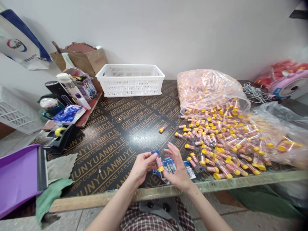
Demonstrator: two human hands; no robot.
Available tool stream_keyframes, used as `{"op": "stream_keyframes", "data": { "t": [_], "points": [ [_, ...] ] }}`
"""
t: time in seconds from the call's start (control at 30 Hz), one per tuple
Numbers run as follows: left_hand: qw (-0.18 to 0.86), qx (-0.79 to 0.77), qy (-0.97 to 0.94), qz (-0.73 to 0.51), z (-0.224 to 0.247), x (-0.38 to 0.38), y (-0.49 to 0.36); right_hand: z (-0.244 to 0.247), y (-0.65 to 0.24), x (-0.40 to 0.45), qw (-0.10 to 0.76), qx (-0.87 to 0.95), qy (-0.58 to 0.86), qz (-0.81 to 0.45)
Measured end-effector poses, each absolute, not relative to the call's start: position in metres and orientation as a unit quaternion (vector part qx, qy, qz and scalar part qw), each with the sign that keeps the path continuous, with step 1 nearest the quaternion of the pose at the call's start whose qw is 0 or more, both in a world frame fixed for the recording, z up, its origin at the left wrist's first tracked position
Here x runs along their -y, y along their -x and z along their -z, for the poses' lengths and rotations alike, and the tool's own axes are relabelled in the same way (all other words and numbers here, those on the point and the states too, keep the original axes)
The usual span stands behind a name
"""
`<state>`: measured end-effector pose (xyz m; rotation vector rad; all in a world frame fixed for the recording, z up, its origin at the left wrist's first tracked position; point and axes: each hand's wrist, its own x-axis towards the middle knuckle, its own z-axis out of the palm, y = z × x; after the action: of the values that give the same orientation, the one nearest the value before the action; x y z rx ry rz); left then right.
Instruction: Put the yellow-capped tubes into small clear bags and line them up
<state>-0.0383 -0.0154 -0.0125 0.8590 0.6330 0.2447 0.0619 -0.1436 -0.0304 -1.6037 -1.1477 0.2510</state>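
Note:
My left hand [142, 167] pinches a small tube [158, 163] with a yellow cap at its lower end and a blue piece at its top. Just to the right, my right hand [176, 168] has its fingers spread, its thumb close to the yellow cap; whether it touches the cap I cannot tell. Beneath and between the hands lie several blue-and-clear packets [190, 169]. A large heap of pink tubes with yellow caps [216, 138] spreads over the right side of the dark table. One lone tube [163, 128] lies beyond my hands.
A white plastic basket [131, 86] stands at the back. Behind the heap sits a clear bag of tubes [204, 86], with a pink fan [288, 85] farther right. At left are a tape dispenser [62, 138], bottles, a cardboard box [96, 61] and a purple dustpan [19, 176].

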Motion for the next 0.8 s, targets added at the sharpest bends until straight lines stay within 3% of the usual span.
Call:
{"op": "stream_keyframes", "data": {
  "t": [0.23,0.8],
  "points": [
    [0.857,-0.284,-0.422,-0.083,0.009,0.026,0.04,0.031,-0.064,0.144,0.57,0.523,0.594,-0.221],
    [0.857,-0.298,-0.412,-0.087,0.013,0.03,0.043,0.034,-0.058,0.142,0.606,0.5,0.573,-0.235]
  ]
}}
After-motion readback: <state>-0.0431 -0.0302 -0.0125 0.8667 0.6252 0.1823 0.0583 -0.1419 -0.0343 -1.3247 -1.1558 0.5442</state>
